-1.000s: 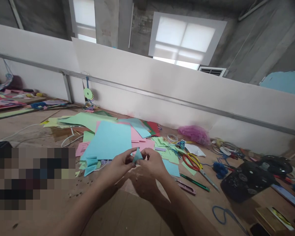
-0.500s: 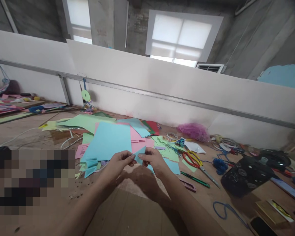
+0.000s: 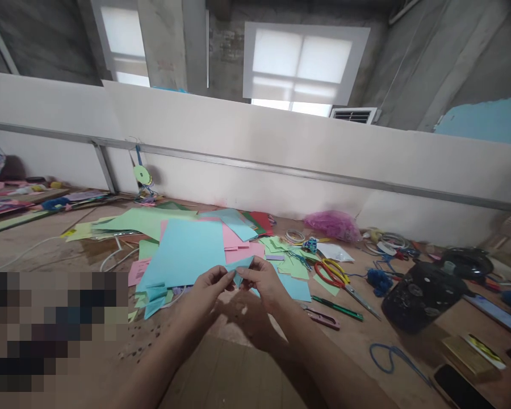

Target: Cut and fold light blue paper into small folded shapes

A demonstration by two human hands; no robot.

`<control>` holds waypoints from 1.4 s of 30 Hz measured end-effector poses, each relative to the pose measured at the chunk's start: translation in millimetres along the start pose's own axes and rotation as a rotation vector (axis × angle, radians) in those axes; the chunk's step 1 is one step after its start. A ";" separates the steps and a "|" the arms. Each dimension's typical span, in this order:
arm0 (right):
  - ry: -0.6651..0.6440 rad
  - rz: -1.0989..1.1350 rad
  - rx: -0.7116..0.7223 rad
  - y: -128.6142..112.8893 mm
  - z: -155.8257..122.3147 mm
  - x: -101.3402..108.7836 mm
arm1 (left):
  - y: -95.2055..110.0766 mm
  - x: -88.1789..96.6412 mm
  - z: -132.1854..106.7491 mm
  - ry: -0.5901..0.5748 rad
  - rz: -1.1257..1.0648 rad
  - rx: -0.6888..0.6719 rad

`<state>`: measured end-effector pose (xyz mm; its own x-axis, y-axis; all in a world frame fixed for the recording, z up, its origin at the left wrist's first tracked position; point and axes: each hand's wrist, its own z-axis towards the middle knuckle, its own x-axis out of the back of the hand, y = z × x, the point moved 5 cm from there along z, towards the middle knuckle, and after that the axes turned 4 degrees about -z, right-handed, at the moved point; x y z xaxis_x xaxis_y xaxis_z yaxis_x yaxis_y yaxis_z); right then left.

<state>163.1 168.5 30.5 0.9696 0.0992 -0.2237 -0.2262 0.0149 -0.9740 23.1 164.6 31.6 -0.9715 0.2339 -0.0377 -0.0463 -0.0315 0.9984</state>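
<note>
Both my hands meet above the wooden table [image 3: 221, 369], pinching a small folded piece of light blue paper [image 3: 239, 268] between them. My left hand [image 3: 206, 291] grips its left edge with thumb and fingers closed. From the right, my right hand [image 3: 264, 284] holds the other side, fingers curled. Just behind the hands lies a large light blue sheet [image 3: 183, 253] on a heap of pink and green sheets.
Red and yellow scissors [image 3: 334, 275], a green pen [image 3: 336, 308] and a pink cutter [image 3: 323, 319] lie right of my hands. A black device [image 3: 421, 295], blue cord [image 3: 392, 363] and a pink bag [image 3: 334, 224] sit further right. A white partition wall [image 3: 281, 153] runs behind the table.
The small blue piece went from standing as an upright triangle to lying flatter between my fingers. My hands stayed together while the view shifted slightly left.
</note>
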 end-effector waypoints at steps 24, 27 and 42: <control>-0.091 -0.334 -0.015 -5.2 3.3 8.6 | 10.7 -2.0 -4.6 -0.042 0.078 -0.039; -0.095 -0.328 -0.027 -5.9 2.3 7.3 | 7.6 -0.5 -2.7 -0.053 0.064 -0.054; -0.085 -0.259 0.036 -5.9 3.6 4.6 | 8.7 -2.8 -4.2 -0.060 0.138 -0.076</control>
<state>168.6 172.4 35.3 0.9846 0.1707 0.0382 0.0237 0.0861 -0.9960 24.4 159.6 40.3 -0.9544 0.2797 0.1042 0.0668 -0.1398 0.9879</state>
